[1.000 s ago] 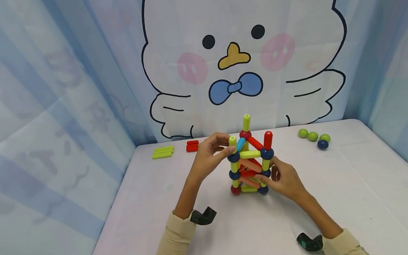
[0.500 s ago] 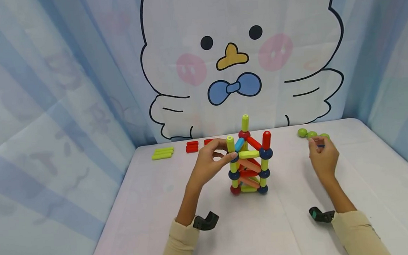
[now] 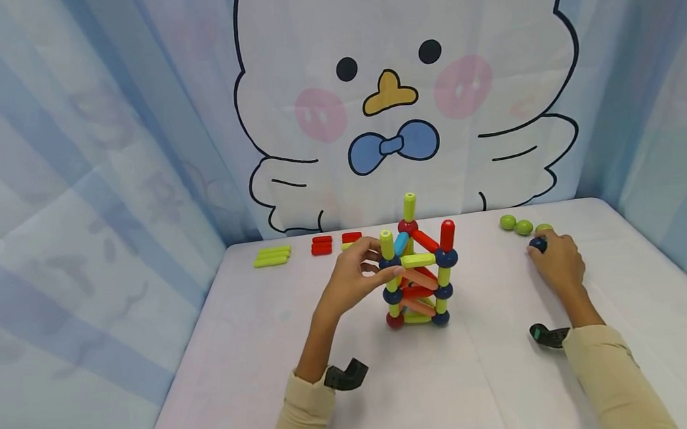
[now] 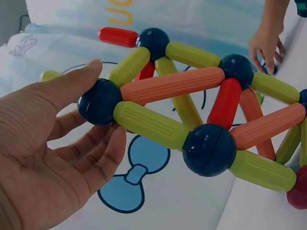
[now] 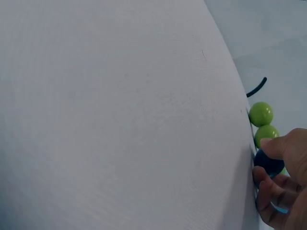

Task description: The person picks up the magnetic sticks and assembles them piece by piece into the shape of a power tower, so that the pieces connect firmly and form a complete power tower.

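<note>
A tower of magnetic building rods and balls (image 3: 418,260) stands upright on the table, with lime, red, orange and light blue rods joined by navy and dark red balls. My left hand (image 3: 352,279) holds its upper left corner; in the left wrist view, thumb and fingers are around a navy corner ball (image 4: 100,101). At the right, my right hand (image 3: 561,263) pinches a loose dark blue ball (image 5: 269,163) between thumb and fingers, close over the tabletop. Several green balls (image 3: 524,228) lie right behind it, one partly covered by the hand.
Lime rods (image 3: 272,257) lie in a small row at the back left. Short red rods (image 3: 322,245) are beside them, and another group (image 3: 351,237) sits partly behind my left hand. A printed curtain (image 3: 395,185) hangs along the table's back edge.
My right hand has left the tower's right side, moved right to the loose balls and taken hold of the dark blue one. My left hand stays at the tower's upper left corner.
</note>
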Motion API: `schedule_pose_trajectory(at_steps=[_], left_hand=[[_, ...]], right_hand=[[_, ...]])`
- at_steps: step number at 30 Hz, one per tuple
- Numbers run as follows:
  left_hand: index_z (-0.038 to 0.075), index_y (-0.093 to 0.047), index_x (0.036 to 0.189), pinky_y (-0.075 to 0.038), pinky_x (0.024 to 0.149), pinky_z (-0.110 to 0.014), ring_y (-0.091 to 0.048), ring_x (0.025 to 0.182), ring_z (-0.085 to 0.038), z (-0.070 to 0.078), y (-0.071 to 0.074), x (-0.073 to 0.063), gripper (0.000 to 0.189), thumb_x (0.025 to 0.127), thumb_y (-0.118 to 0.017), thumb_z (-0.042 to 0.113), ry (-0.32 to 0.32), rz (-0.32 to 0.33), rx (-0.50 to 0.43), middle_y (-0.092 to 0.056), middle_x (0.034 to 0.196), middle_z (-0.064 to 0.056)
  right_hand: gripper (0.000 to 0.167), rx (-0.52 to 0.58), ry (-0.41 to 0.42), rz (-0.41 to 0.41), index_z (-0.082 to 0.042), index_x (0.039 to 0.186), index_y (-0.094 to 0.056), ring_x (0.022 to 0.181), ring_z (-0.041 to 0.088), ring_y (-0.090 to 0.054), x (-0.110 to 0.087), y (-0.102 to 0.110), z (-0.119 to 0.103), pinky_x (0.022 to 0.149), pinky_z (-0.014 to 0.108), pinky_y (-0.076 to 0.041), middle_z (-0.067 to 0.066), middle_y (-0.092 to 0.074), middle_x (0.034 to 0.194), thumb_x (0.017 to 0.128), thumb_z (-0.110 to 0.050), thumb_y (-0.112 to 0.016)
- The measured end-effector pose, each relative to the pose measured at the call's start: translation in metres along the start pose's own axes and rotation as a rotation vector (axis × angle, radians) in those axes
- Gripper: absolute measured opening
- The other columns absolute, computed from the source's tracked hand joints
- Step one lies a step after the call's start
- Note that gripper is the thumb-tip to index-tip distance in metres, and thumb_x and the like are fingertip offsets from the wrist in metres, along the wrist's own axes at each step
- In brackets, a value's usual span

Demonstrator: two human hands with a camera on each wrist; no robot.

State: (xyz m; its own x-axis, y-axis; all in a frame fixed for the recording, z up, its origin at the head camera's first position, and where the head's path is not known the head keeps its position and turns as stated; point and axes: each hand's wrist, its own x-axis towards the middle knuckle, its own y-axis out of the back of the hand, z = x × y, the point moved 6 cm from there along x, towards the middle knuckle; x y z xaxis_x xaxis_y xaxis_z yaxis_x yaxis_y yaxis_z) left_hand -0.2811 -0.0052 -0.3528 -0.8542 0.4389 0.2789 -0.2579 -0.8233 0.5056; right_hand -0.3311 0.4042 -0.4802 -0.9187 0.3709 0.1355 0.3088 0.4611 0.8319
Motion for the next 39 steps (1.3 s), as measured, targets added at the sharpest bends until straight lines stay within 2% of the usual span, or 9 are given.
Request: schedule_pose_trajectory(at_steps=[3,6,10,12,14,19,26,31,39], left_hand=[[0.011,-0.054,0.124,-0.056,0.09,-0.035,-0.063,0.105,-0.02,0.0,0.002,0.001,0.047,0.087,-0.075,0.031,0.025,-0.021,0.004,-0.063,0.114,-0.006],[0.013,-0.051,0.133,-0.056,0.088,-0.032,-0.063,0.106,-0.019,-0.001,0.002,0.001,0.056,0.087,-0.073,0.036,0.057,-0.051,0.033,-0.062,0.12,-0.006],[0.012,-0.049,0.14,-0.056,0.088,-0.029,-0.063,0.109,-0.02,0.001,0.001,0.0,0.062,0.088,-0.071,0.038,0.057,-0.079,0.069,-0.061,0.126,-0.007],[0.011,-0.051,0.139,-0.056,0.089,-0.029,-0.062,0.109,-0.019,0.001,0.001,0.0,0.06,0.089,-0.071,0.037,0.047,-0.079,0.075,-0.062,0.127,-0.007],[0.01,-0.053,0.137,-0.056,0.089,-0.03,-0.063,0.107,-0.019,0.001,0.001,0.0,0.057,0.089,-0.071,0.035,0.042,-0.07,0.074,-0.063,0.126,-0.007],[0.008,-0.058,0.13,-0.056,0.089,-0.033,-0.063,0.103,-0.019,-0.001,-0.001,0.002,0.05,0.09,-0.071,0.035,0.04,-0.061,0.057,-0.066,0.12,-0.007],[0.008,-0.058,0.132,-0.056,0.087,-0.032,-0.064,0.102,-0.018,-0.005,-0.002,0.001,0.052,0.09,-0.07,0.036,0.046,-0.071,0.028,-0.068,0.118,-0.006],[0.008,-0.057,0.133,-0.056,0.087,-0.03,-0.064,0.103,-0.018,-0.006,-0.003,0.0,0.053,0.09,-0.069,0.037,0.038,-0.08,0.029,-0.068,0.119,-0.006],[0.009,-0.055,0.136,-0.056,0.086,-0.026,-0.064,0.104,-0.018,-0.007,-0.004,0.0,0.056,0.091,-0.068,0.038,0.041,-0.096,0.048,-0.068,0.12,-0.006]], right_hand=[[0.048,0.04,0.025,0.007,0.005,0.135,-0.047,0.116,0.057,-0.045,-0.001,0.001,-0.009,0.093,0.067,-0.041,0.039,-0.046,0.126,0.097,-0.023,-0.058],[0.051,0.142,0.1,0.041,0.009,0.132,-0.05,0.105,0.047,-0.054,-0.005,0.009,-0.031,0.084,0.053,-0.05,0.036,-0.051,0.123,0.096,-0.025,-0.061],[0.052,0.331,0.26,0.043,0.006,0.131,-0.053,0.083,0.011,-0.062,-0.013,0.026,-0.077,0.067,0.017,-0.052,0.028,-0.056,0.121,0.096,-0.031,-0.062],[0.052,0.455,0.331,0.004,0.002,0.133,-0.053,0.079,-0.003,-0.06,-0.018,0.035,-0.104,0.065,0.008,-0.049,0.021,-0.057,0.12,0.096,-0.031,-0.063],[0.049,0.578,0.397,-0.033,0.0,0.134,-0.053,0.079,-0.008,-0.06,-0.022,0.044,-0.131,0.069,0.006,-0.049,0.009,-0.06,0.116,0.095,-0.028,-0.064],[0.041,0.77,0.544,-0.088,-0.003,0.132,-0.057,0.088,0.005,-0.061,-0.034,0.066,-0.193,0.073,0.013,-0.053,-0.013,-0.063,0.108,0.094,-0.016,-0.065],[0.039,0.843,0.658,-0.159,-0.007,0.131,-0.06,0.102,0.012,-0.06,-0.047,0.075,-0.251,0.084,0.015,-0.053,-0.01,-0.065,0.115,0.093,-0.014,-0.066],[0.039,0.831,0.695,-0.21,-0.008,0.131,-0.059,0.104,0.014,-0.059,-0.049,0.072,-0.269,0.089,0.017,-0.051,-0.008,-0.065,0.111,0.093,-0.013,-0.066],[0.04,0.806,0.704,-0.261,-0.008,0.132,-0.058,0.107,0.015,-0.058,-0.049,0.063,-0.273,0.089,0.019,-0.051,-0.008,-0.065,0.113,0.093,-0.013,-0.066]])
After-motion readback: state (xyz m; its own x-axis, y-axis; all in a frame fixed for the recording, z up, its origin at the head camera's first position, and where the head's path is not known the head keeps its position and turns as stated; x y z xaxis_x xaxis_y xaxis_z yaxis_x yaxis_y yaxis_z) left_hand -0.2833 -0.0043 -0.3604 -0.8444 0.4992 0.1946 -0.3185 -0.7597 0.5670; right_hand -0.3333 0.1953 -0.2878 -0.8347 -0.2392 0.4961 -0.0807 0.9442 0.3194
